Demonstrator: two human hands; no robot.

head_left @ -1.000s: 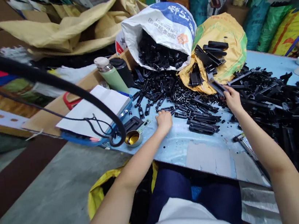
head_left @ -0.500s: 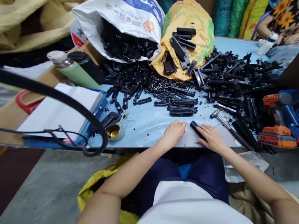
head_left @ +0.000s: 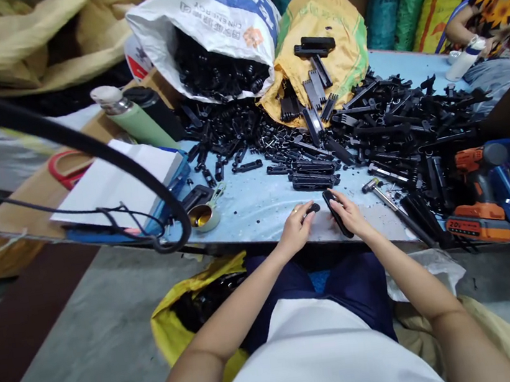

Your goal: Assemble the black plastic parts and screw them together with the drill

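The left hand (head_left: pixel 295 228) pinches a small dark piece (head_left: pixel 314 207) — just beside it, the right hand (head_left: pixel 349 215) grips a long black bar (head_left: pixel 335 213) near the front edge of the table (head_left: pixel 257 209). A hammer (head_left: pixel 393 209) lies close by — to the right.

**Inspector:** Markings on the white sack (head_left: pixel 208 18)?

**Assistant:** Latin lettering, legible as "ENERGY". The short word before it appears to read "CHN". Chinese characters are printed beside it and, larger, in white on the blue area; not reliably readable. An orange emblem is also present.

**Inspector:** The yellow sack (head_left: pixel 330 15)?

**Assistant:** Faint reddish print, illegible.

**Inspector:** The power drill's battery pack (head_left: pixel 480 228)?

**Assistant:** "20V", pale figures on a dark panel.
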